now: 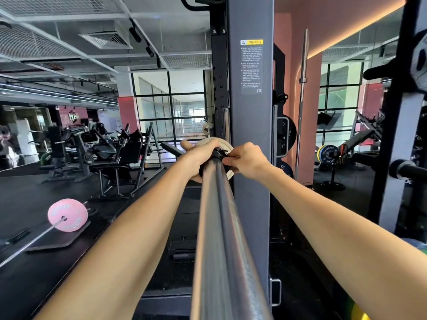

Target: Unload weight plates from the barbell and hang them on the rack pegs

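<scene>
A steel barbell sleeve (221,227) runs away from me up the middle of the view. At its far end sits a small cream weight plate (223,144), with a black collar (217,155) clamped in front of it. My left hand (201,155) curls over the collar and the plate from the left. My right hand (247,160) pinches the collar's right side with thumb and fingers. The grey rack upright (251,125) stands just behind the plate. Black rack pegs (379,71) stick out at the right, and one (409,170) lower down.
A pink plate (67,215) on another barbell lies on the dark floor at the left. Gym machines (111,153) fill the left background. A bare bar (301,105) stands upright by the pink wall. Coloured plates (325,153) show in the mirror at the right.
</scene>
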### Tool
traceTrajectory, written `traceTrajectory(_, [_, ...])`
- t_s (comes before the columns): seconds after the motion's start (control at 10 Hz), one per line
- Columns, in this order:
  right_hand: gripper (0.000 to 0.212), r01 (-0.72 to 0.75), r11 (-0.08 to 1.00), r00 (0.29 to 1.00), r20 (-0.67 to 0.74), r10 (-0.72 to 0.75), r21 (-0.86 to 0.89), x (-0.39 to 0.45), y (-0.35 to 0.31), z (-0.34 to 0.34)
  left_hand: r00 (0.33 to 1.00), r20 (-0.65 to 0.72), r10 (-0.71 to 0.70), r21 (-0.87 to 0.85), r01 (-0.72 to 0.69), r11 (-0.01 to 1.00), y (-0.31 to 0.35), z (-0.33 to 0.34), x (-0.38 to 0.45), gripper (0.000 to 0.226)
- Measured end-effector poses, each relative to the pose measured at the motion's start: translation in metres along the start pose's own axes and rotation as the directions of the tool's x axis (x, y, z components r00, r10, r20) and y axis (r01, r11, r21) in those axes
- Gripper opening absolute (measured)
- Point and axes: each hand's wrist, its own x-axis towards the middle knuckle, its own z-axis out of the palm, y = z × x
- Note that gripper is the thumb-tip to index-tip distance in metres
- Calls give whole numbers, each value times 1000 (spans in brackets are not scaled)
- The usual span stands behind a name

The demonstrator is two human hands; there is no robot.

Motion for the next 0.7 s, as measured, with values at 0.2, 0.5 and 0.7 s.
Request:
traceTrajectory(0.2, [19, 7, 1000, 1000, 16, -7, 2, 2, -2, -2, 997, -80, 5, 30, -2, 1000, -9, -3, -3, 35])
traceTrajectory(0.5, [16, 65, 997, 996, 67, -62, -50, 0, 3, -7, 999, 32, 14, 102, -18, 995, -16, -17, -22, 52])
traceTrajectory(0.7, [29, 68, 997, 987, 149, -64, -20, 0, 10, -13, 997, 60, 58, 135, -66, 989, -27, -32, -34, 65])
